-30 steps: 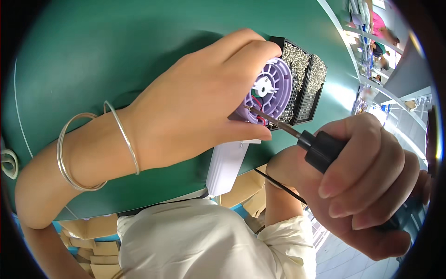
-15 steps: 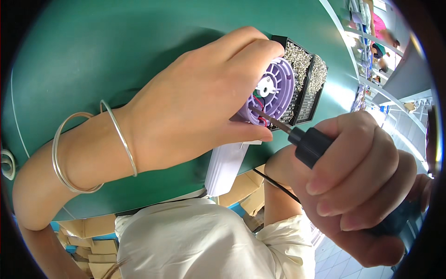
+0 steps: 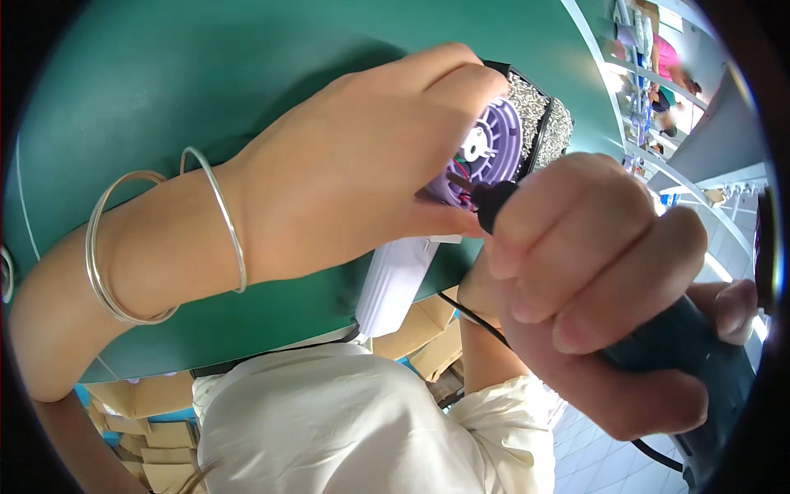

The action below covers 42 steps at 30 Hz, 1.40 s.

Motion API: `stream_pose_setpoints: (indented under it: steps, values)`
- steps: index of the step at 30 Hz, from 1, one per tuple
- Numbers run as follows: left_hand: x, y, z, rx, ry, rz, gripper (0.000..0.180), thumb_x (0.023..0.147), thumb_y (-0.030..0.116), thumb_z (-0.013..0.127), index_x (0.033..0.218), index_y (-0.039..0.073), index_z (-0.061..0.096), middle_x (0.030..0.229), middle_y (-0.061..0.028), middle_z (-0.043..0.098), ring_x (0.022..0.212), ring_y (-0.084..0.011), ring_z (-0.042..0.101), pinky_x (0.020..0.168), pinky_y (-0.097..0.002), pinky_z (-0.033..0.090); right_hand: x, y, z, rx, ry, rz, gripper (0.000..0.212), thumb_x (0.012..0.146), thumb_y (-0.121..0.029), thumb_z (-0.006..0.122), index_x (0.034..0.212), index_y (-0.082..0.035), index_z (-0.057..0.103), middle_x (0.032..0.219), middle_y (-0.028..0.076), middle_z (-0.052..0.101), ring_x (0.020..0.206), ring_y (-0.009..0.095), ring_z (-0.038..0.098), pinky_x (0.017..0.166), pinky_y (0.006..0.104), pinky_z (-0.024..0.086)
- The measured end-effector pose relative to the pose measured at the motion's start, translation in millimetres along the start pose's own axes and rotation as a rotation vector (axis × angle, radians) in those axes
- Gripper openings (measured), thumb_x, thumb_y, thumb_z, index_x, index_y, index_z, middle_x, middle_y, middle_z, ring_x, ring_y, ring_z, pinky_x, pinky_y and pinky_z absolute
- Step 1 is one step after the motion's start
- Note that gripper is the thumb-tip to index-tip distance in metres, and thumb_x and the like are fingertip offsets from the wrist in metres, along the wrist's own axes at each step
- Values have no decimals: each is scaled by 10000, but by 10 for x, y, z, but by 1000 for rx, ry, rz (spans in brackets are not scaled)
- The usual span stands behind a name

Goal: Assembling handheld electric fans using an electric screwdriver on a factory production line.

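Observation:
My left hand (image 3: 370, 156) is closed around a round purple plastic housing (image 3: 504, 136), its thumb below and its fingers over the far side. Inside the housing are ribs, a white hub part (image 3: 475, 145) and thin red and dark wires. My right hand (image 3: 588, 255) wraps around a dark electric screwdriver (image 3: 691, 354), whose black nose and bit (image 3: 459, 179) point into the housing near the wires. Whether the bit touches a screw I cannot make out. Part of the housing is hidden under my left hand.
Behind the housing stands a black tray (image 3: 541, 128) holding many small silver screws. A white ribbed plastic piece (image 3: 395, 284) lies at the near edge of the green table (image 3: 206, 74). A black cord (image 3: 473, 317) hangs below. Cardboard boxes (image 3: 156, 403) sit underneath; people are in the far right background.
My right hand and the screwdriver have moved up and left, closer to the housing. More of the screw tray is covered by my right hand. My left hand keeps its hold.

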<state>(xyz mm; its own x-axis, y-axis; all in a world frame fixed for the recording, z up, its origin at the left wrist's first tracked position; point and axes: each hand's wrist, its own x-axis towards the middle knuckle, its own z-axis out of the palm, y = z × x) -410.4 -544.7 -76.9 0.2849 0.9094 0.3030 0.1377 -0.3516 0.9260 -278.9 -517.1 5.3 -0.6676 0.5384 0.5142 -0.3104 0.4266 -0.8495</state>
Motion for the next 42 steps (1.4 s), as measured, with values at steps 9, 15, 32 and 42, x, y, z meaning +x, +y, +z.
stream_pose_setpoints:
  steps: [9,15,32,42]
  values:
    - [46,52,3,-33,13,1,760,588,156,860,1246,35,501,1206,-140,535,1081,-315,556,937,-370,456,-197,-439,-222,87,548,-213,387,904,-391,578,984,-14,602,608,-24,473,464,113,426,425,260,345]
    - [-13,62,109,-10,-29,-59,777,571,154,858,1260,53,513,1234,-118,527,1103,-280,556,953,-353,443,-690,-247,-466,-143,578,-43,338,973,-390,401,1139,-141,559,609,-5,424,423,100,358,375,264,301]
    - [220,388,-18,23,-81,-319,817,555,156,869,1274,26,504,1242,-117,522,1122,-241,540,979,-329,419,-698,-131,-466,-154,441,12,337,1006,-418,326,1238,-193,424,657,38,460,454,144,417,415,326,369]
    - [168,224,86,19,-4,-98,805,551,155,868,1263,31,515,1237,-119,532,1122,-258,548,972,-339,427,-669,-155,-528,-199,415,18,346,998,-445,351,1247,-214,414,672,36,469,461,139,426,428,316,373]
